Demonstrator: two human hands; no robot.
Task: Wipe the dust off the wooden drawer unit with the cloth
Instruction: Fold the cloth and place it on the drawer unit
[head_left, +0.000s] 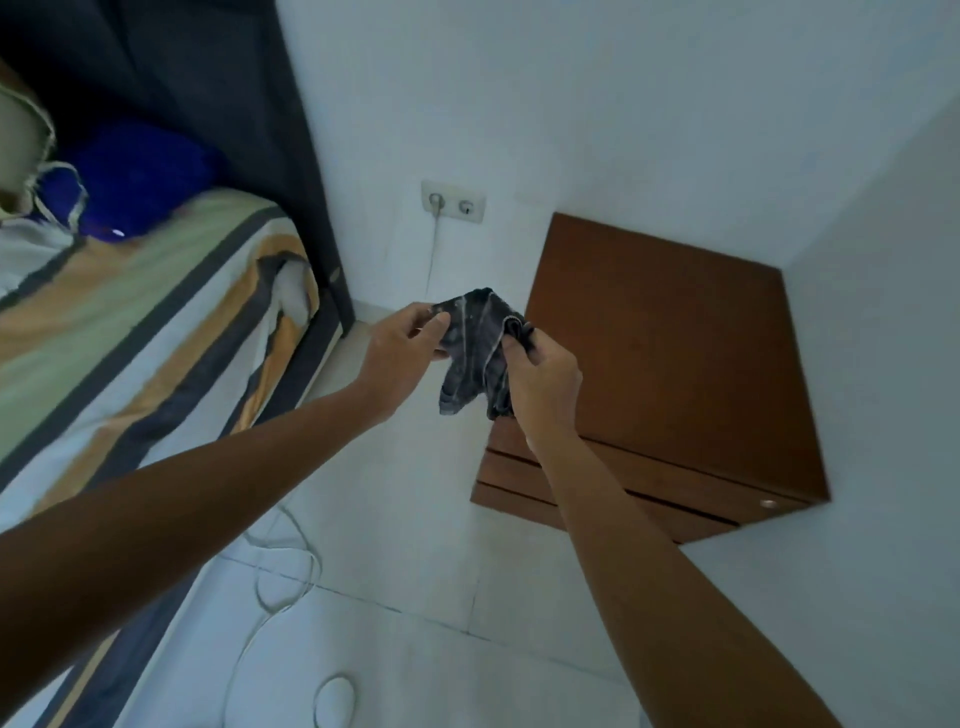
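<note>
**Cloth bunched between both hands, drawer unit not yet touched**

The left hand (410, 338) pinches one edge of the cloth (475, 353) and the right hand (540, 371) grips the other in curled fingers, so the cloth hangs between them in the air. The drawer unit (670, 364) stands just beyond and below the right hand, in the corner.

Risks, as a judgement: wiping with a crumpled wad would leave streaks of dust, and a loose pinch could drop the cloth to the floor beneath the hands.

The cloth is dark, soft and limp, with pale worn streaks. The unit is a boxy brown cabinet with a flat, smooth top, grooved drawer fronts and a small round metal fitting.
</note>
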